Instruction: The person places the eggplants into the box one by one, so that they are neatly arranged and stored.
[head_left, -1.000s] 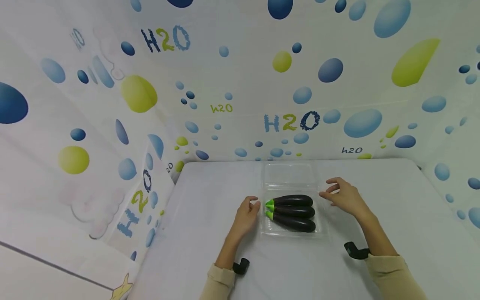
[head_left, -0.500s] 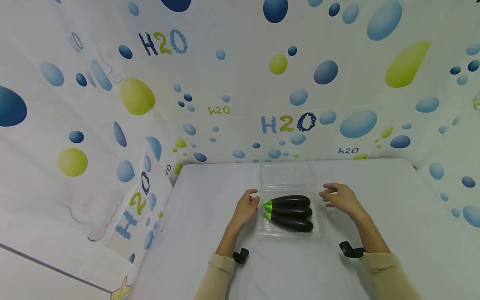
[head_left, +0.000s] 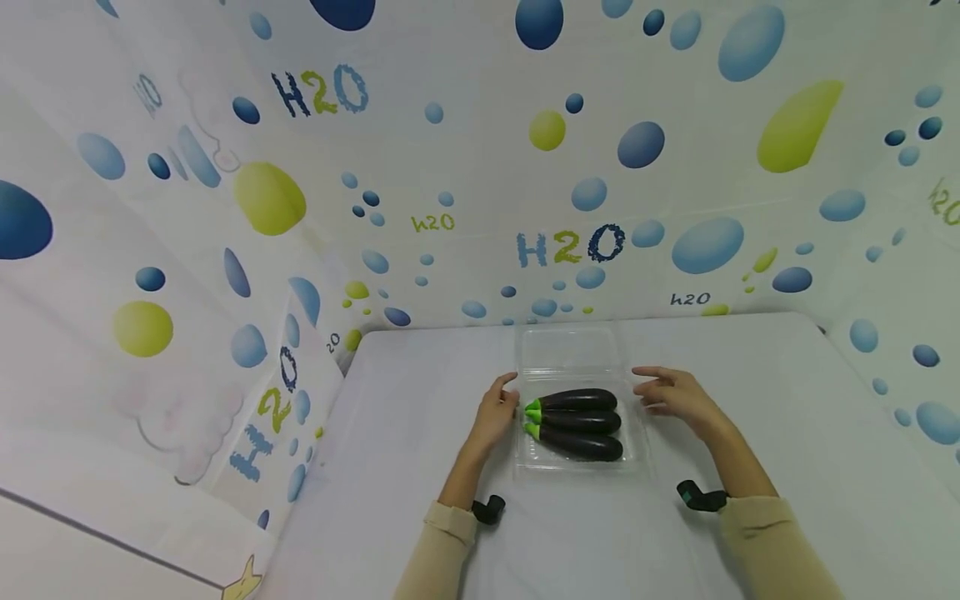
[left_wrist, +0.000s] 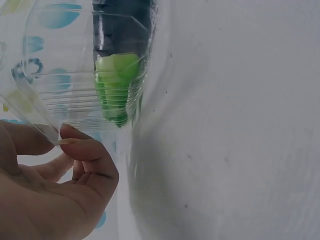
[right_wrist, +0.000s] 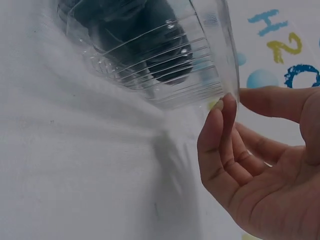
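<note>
Three dark eggplants (head_left: 579, 421) with green stem caps lie side by side in a clear plastic clamshell box (head_left: 633, 454). Its hinged lid (head_left: 566, 348) is folded back flat behind it. At the box's left side, my left hand (head_left: 493, 417) pinches the rim between thumb and finger, close to the green stem end (left_wrist: 116, 85). Opposite it, my right hand (head_left: 681, 402) pinches the right rim with its fingertips, near the rounded eggplant ends (right_wrist: 172, 67). Neither hand touches an eggplant.
The box stands on a white-covered table (head_left: 405, 467). Behind the table rises a white backdrop (head_left: 480, 158) printed with blue and green drops and H2O lettering. Black wrist cameras (head_left: 489, 509) sit on both wrists by the beige sleeves.
The left hand has shifted slightly toward the back along the box's side. The right hand's fingers have straightened a little at the right rim. The head view has drifted slightly.
</note>
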